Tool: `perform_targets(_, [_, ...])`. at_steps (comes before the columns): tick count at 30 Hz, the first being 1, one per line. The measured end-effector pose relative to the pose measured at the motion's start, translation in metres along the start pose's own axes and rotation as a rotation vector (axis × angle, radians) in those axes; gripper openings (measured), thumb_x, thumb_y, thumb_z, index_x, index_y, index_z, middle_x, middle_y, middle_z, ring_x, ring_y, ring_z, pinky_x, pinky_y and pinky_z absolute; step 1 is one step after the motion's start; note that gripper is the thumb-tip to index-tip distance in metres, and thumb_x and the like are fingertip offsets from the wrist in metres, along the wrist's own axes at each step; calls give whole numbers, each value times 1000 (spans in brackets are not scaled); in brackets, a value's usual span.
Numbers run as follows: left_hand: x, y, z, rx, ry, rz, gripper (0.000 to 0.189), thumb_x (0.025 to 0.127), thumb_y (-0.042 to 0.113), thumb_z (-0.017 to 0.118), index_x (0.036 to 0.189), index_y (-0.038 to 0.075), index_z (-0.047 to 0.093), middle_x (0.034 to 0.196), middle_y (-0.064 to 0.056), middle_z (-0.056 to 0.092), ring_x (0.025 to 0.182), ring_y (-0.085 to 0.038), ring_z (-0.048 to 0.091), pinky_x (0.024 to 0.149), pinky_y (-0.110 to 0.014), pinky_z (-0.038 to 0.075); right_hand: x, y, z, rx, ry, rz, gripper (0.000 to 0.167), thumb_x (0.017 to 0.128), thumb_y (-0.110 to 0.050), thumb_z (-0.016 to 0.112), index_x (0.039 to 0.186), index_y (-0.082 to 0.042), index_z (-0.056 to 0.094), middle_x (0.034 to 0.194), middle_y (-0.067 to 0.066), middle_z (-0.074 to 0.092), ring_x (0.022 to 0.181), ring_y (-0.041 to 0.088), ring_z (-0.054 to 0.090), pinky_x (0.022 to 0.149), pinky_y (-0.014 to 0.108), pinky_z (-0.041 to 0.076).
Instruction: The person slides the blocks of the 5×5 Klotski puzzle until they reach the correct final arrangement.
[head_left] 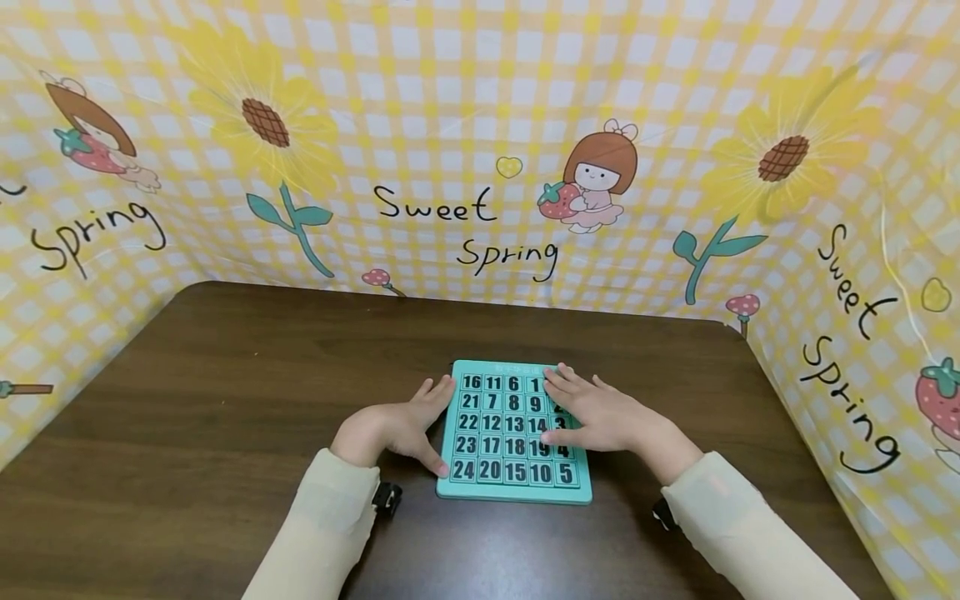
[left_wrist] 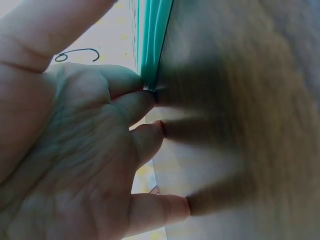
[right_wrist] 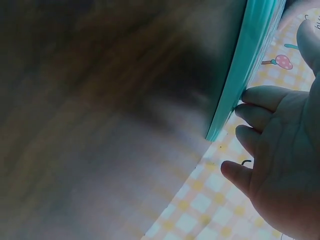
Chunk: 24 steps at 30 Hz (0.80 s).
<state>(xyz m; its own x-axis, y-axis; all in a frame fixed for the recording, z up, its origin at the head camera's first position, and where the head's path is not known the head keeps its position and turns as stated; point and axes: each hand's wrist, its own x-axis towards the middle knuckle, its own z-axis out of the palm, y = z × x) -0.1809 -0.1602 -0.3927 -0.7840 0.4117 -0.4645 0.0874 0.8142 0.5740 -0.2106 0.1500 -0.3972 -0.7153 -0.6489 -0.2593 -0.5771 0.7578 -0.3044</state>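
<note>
A turquoise number slide puzzle (head_left: 504, 433) lies flat on the table, its black-numbered tiles set in rows. At its left edge is my left hand (head_left: 401, 429), fingers spread, thumb by the near left corner. In the left wrist view, that hand's fingertips (left_wrist: 175, 205) reach down to the tabletop beside the puzzle's side wall (left_wrist: 152, 45). My right hand (head_left: 600, 408) stretches over the right side, covering part of the right column. Its fingers are loosely extended, and in the right wrist view the index and middle fingertips (right_wrist: 250, 97) are right at the puzzle's edge.
The dark wooden table (head_left: 300, 350) stretches around the puzzle. A yellow checked cloth (head_left: 450, 125) with flowers and lettering stands along its back and both sides. Small dark straps or devices (head_left: 387, 498) sit at both wrists under cream sleeves (head_left: 322, 517).
</note>
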Motion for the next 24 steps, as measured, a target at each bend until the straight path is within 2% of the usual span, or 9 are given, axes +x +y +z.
perform_targets(15, [0,-2,1,2,-2,12,128,72,25,89,160,10,-2,169,-8,-7,155,-31,-13,123,-56,8,-31,0,7,52,9,33,88,94,-61,54,157,-6,26,167,10,16,156,34,7,117,68,15])
perform_targets(24, [-2,0,0,-1,0,19,128,72,24,89,160,8,-2,169,-10,-7,155,-32,-13,123,-57,9,-36,-4,11,41,12,41,85,96,-59,54,156,-5,27,167,11,16,156,34,7,116,67,18])
